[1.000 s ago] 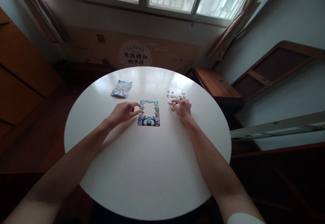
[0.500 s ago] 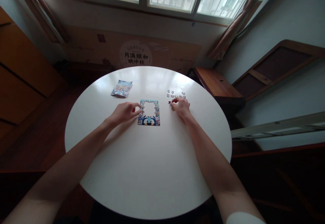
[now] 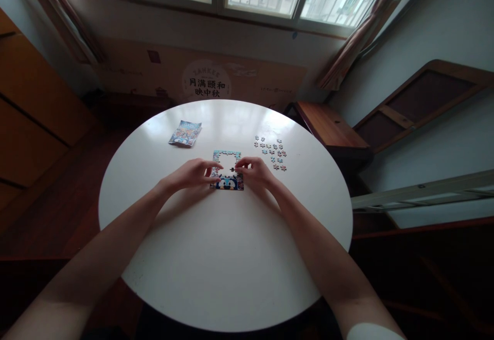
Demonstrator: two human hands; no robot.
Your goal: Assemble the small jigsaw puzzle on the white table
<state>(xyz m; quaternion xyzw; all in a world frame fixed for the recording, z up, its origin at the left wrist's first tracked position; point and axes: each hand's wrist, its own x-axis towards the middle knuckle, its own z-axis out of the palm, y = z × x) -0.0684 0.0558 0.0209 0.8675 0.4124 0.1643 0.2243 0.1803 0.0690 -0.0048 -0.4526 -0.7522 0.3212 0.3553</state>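
Observation:
A partly assembled jigsaw puzzle [image 3: 227, 184] lies on the white table, its border joined around an open middle and a blue cartoon face along the near side. My right hand [image 3: 254, 171] pinches a small dark puzzle piece [image 3: 232, 170] over the right part of the gap. On the other side, my left hand [image 3: 198, 171] rests at the puzzle's left edge, thumb and forefinger apart with nothing visible between them. Several loose puzzle pieces [image 3: 272, 152] are spread on the table to the right, beyond my right hand.
A colourful printed packet [image 3: 185, 133] lies at the back left of the round white table [image 3: 227, 257]. Past the table's right rim stands a wooden bench [image 3: 328, 129]. A printed cardboard panel [image 3: 247, 80] leans under the window.
My right hand has picked up a dark piece from the loose pieces and carried it left to the puzzle. My left hand has shifted slightly right, over the puzzle's left border.

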